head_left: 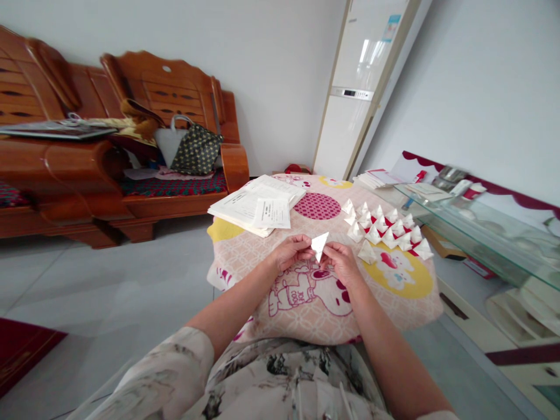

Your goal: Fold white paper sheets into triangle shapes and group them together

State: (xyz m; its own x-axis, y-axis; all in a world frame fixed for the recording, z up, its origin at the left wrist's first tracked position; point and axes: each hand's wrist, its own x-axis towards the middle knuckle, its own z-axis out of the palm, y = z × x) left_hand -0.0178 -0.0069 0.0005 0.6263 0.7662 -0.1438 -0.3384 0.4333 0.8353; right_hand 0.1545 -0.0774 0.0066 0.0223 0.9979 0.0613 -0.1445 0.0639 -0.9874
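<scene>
A small white folded paper triangle [319, 245] is held up over the near part of the table. My left hand [292, 251] pinches its left edge between thumb and fingers. On its right side, my right hand [342, 260] grips it the same way. To the right, several white folded paper pieces [388, 236] stand in rows, with red showing between them. One folded piece [367, 252] sits a little apart, nearest my right hand. Beyond my left hand lies a stack of printed paper sheets [245, 201], with a smaller printed slip [272, 213] on top.
A patterned pink cloth [258, 280] covers the table. At the right stands a glass-topped cabinet [494, 233] bearing papers [380, 178] and a metal container [452, 173]. A wooden sofa [170, 81] with bags [196, 149] is at the left. A tall white air conditioner [345, 122] stands behind.
</scene>
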